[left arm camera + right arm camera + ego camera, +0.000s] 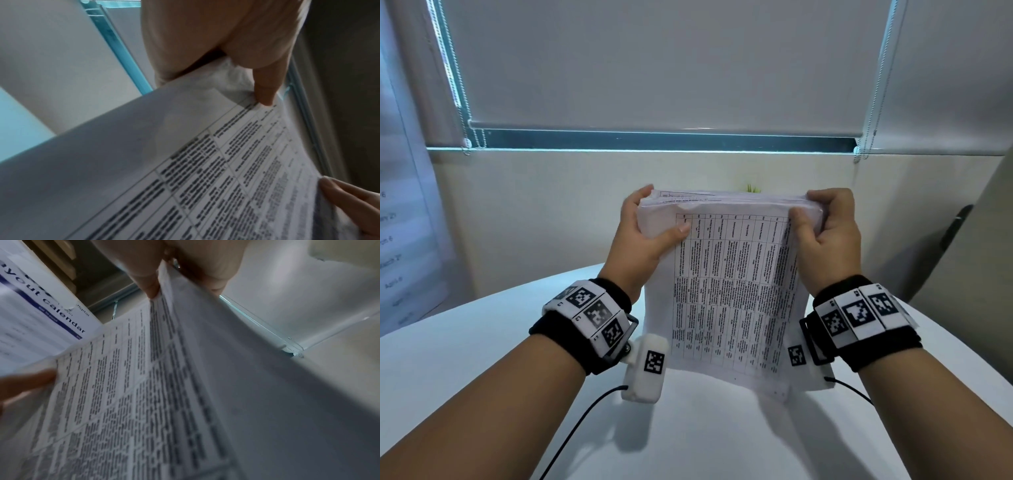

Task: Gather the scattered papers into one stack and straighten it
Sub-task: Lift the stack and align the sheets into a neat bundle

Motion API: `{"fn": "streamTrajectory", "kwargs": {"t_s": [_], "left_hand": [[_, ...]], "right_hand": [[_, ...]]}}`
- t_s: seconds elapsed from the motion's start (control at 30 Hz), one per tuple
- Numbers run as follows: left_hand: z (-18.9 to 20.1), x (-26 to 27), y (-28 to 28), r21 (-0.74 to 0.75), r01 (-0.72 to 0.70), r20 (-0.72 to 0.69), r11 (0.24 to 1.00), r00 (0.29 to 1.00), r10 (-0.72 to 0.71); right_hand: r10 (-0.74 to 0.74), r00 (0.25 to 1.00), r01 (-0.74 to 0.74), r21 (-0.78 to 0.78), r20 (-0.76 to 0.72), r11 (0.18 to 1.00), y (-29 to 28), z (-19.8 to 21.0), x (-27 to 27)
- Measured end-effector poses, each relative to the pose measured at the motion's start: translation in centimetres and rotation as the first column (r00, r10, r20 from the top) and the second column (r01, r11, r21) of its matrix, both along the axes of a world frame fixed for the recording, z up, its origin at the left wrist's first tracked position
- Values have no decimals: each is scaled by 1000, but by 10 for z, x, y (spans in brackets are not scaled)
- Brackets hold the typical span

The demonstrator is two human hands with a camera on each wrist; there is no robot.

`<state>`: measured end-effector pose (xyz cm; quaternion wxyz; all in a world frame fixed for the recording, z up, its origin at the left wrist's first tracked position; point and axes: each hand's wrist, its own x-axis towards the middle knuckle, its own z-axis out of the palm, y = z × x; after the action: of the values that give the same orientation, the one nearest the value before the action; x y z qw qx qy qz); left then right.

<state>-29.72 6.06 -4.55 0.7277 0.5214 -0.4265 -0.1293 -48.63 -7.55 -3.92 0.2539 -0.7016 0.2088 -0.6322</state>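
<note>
The stack of papers (729, 287) stands on its bottom edge on the smooth, round white table (482, 359) — thin, floppy sheets with a printed grid of tiny words. The left hand (643, 236) and right hand (825, 233) each pinch a top corner, thumbs in front — both grips closed on paper.

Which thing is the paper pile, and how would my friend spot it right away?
Find the round white table below the window blind. Standing on its edge there is the thick stack of white printed papers, with the left hand and right hand gripping its top corners. Its front sheet carries a black-lined table of tiny text, unlike anything nearby.
</note>
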Motion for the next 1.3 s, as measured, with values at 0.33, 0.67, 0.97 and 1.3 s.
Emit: {"fn": "streamTrajectory", "kwargs": {"t_s": [0.33, 0.67, 0.97, 1.3], "left_hand": [[-8, -12, 0, 1, -24, -74, 1000, 997, 24], [9, -7, 2, -113, -49, 183, 992, 981, 69], [20, -1, -4, -130, -64, 267, 989, 959, 97], [15, -1, -8, -169, -158, 200, 973, 961, 190]], "right_hand": [[335, 919, -386, 301, 208, 872, 6, -15, 10], [301, 941, -326, 183, 155, 927, 2, -5, 7], [203, 979, -203, 53, 13, 978, -4, -4, 3], [216, 973, -219, 35, 85, 975, -5, 0, -2]]}}
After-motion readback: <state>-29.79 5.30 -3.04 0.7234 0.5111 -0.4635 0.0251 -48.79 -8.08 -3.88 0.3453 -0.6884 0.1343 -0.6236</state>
